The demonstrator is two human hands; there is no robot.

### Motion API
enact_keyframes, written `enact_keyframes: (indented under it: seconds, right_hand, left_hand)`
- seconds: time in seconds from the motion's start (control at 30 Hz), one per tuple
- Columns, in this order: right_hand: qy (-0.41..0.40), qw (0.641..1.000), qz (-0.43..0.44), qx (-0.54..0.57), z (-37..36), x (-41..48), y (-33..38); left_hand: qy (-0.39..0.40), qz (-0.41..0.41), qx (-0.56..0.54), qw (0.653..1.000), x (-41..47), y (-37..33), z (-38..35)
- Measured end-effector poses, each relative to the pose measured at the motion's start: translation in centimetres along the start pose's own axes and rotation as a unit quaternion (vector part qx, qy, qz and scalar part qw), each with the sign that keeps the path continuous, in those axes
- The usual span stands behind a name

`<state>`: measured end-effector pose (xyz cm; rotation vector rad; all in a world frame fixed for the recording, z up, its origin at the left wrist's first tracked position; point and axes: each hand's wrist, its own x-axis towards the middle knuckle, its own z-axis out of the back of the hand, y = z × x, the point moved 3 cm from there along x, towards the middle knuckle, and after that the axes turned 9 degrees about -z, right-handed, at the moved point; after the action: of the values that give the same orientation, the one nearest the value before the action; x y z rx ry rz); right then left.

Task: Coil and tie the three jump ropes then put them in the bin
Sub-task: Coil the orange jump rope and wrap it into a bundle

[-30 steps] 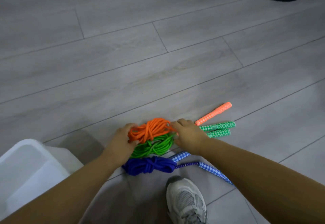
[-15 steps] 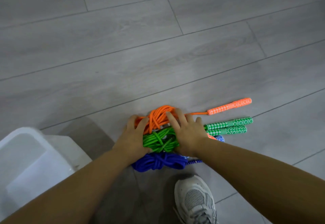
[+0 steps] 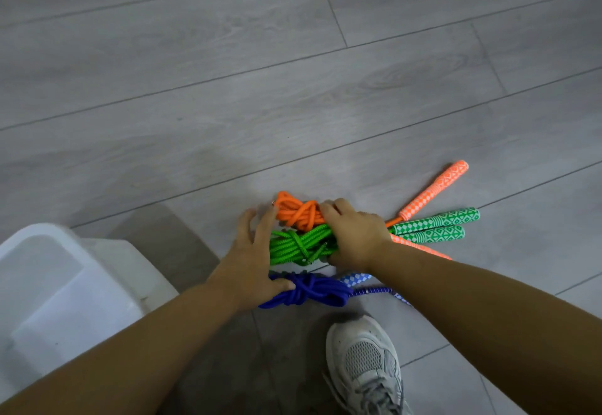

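While right hand (image 3: 355, 235) grips the ropes (image 3: 299, 247), left hand (image 3: 247, 261) flanks them.

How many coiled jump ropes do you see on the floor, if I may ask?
3: the orange rope lies farthest, the green rope in the middle, the blue rope nearest the shoe.

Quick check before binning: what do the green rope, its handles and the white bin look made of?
Green coiled jump rope: braided cord, likely nylon or polyester; woven strand texture, matte. Green-and-white patterned handles: probably printed foam or fabric wrap, matte diamond pattern. White rectangular bin: smooth, slightly translucent plastic.
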<state>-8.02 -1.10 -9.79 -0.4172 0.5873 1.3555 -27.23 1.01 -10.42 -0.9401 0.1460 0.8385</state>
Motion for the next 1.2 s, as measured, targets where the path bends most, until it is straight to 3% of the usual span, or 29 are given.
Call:
enact_keyframes:
  seconds: [0.17,0.3,0.37,0.43,0.6,0.7,0.83,0.93,1.07,1.2]
  right_hand:
    - [0.012,0.994,-0.070,0.078,1.0,-0.1,-1.3]
    - [0.086,0.984,-0.019,0.156,0.6,-0.8,-1.6]
    - [0.126,0.968,-0.008,0.218,0.7,-1.0,-1.8]
    - [0.117,0.952,-0.018,0.284,0.9,-1.0,-1.9]
    - [0.044,0.942,-0.010,0.334,1.9,-1.0,-1.7]
    - [0.027,0.915,-0.019,0.401,2.9,-1.3,-1.9]
    - [-0.012,0.949,-0.008,0.315,3.2,-1.4,-2.7]
    - [0.011,0.968,-0.022,0.251,2.6,-1.4,-3.4]
    - [0.084,0.987,-0.053,0.126,1.5,-1.6,-4.2]
    - [0.064,0.987,-0.089,0.114,2.7,-1.9,-4.8]
  left_hand:
    - [0.013,0.017,-0.033,0.999,-0.9,-1.2,-0.1]
    - [-0.073,0.051,-0.140,0.986,-0.1,-1.9,1.1]
    - [-0.118,0.043,-0.122,0.985,0.6,-1.8,1.8]
    - [-0.140,0.034,-0.071,0.987,1.5,-1.6,2.2]
    - [-0.028,-0.011,0.111,0.993,4.6,-0.6,1.3]
    - [-0.016,-0.035,0.072,0.997,5.8,-0.6,1.8]
    - [-0.005,-0.035,-0.019,0.999,5.5,-1.9,3.9]
    - [-0.031,-0.070,-0.049,0.996,4.9,-3.0,6.3]
    - [-0.056,-0.017,-0.219,0.974,4.0,-2.8,9.1]
    - [-0.035,0.018,-0.273,0.961,1.8,-2.2,11.0]
